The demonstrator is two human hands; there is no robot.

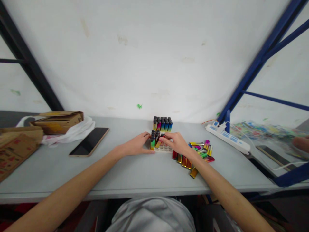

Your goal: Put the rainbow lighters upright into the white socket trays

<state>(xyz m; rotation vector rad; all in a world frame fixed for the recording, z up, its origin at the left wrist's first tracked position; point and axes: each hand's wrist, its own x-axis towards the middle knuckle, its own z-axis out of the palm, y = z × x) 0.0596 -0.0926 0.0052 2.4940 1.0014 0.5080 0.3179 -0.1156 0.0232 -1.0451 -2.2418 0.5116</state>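
Observation:
Cigarette lighters with black tops stand upright in the left part of a pale tray (166, 149) with round holes. My left hand (136, 145) is at the tray's left end, thumb and fingers spread around the corner beside the standing lighters (153, 143); whether it touches them I cannot tell. Between the fingertips of my right hand (177, 142) is a tilted yellowish lighter (158, 143), low over the tray. Part of the tray is hidden behind that hand. Under and beside my right forearm lies a pile of loose colourful lighters (205, 154).
Behind the tray stands a block of upright lighters (163, 124). To the left are a phone (89, 141), a cardboard box (59, 121) and a white plastic bag (82, 130). A power strip (228, 138) lies right, by a blue frame post. Another person's hand (301, 143) shows far right.

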